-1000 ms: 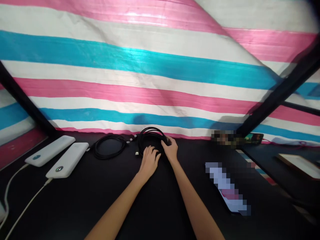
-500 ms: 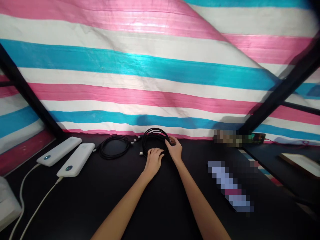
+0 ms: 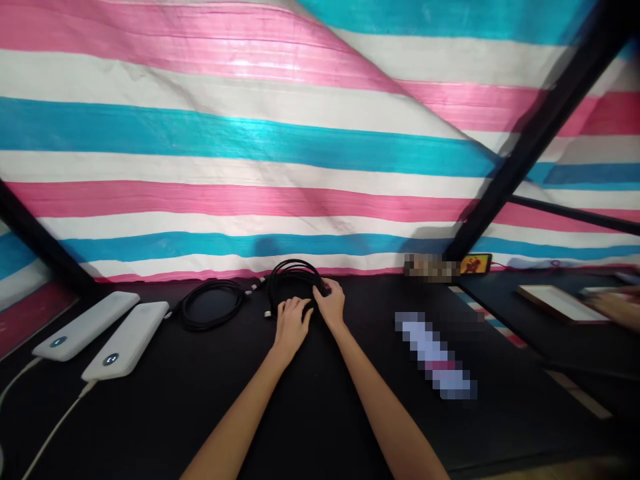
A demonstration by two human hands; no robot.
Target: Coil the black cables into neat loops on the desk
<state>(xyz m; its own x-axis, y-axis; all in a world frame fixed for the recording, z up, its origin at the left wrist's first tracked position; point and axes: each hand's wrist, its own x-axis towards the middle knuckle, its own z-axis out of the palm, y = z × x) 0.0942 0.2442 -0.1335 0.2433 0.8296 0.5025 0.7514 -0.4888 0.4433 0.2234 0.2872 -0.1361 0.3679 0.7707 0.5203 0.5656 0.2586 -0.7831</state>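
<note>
A coiled black cable (image 3: pixel 273 285) stands partly raised off the black table near its back edge. My right hand (image 3: pixel 331 304) is closed around the coil's right side, thumb towards me. At the near side, my left hand (image 3: pixel 292 325) has its fingers bent over the loops; the cable under them is mostly hidden. One light-coloured plug (image 3: pixel 267 314) pokes out at the coil's lower left. Just left of it lies a second black cable coil (image 3: pixel 187 310), flat on the table, with its pale plugs close to the first coil.
Two white power banks (image 3: pixel 125 341) with attached white cables lie at left. A blurred-out long object (image 3: pixel 433 353) is on the right. Farther right are a lit phone (image 3: pixel 476 264), a shallow tray (image 3: pixel 537 294) and another person's blurred hand (image 3: pixel 617 305). Striped sheeting (image 3: pixel 225 200) hangs behind.
The view has turned to the right, so the table's things sit farther left. Another person's hand has come into view at far right. Both my hands stay at the same coil.
</note>
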